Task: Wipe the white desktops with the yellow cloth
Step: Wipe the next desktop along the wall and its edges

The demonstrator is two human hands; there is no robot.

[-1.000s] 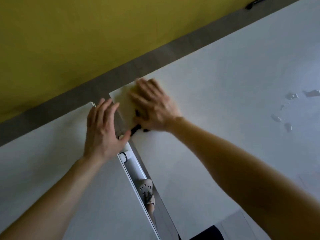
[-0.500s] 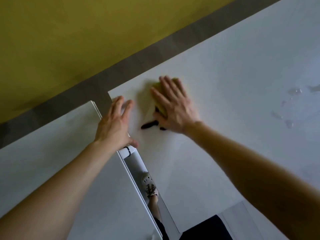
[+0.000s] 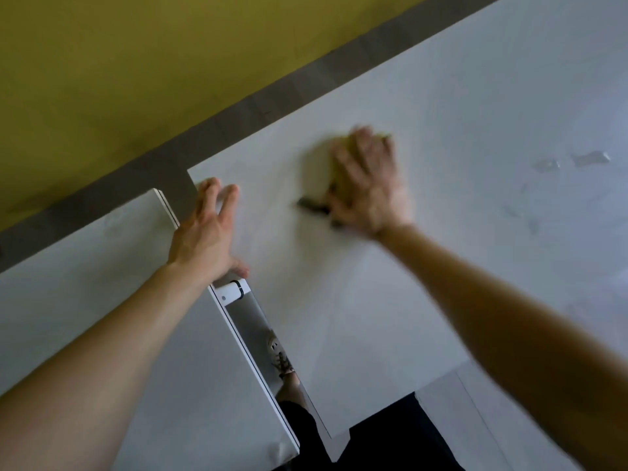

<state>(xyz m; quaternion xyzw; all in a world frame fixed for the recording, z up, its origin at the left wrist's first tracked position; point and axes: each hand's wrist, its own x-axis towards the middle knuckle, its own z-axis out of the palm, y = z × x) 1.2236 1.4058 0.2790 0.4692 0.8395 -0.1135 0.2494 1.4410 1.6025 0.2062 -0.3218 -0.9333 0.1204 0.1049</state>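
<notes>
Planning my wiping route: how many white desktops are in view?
2. The left desktop lies under the left forearm; the right desktop has the right hand pressing the yellow cloth. Others may be out of frame.

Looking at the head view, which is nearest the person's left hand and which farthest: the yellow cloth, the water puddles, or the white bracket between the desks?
1. White bracket, in the gap right by the left hand.
2. Yellow cloth, mid-desk under the right hand.
3. Water puddles, far right.
</notes>
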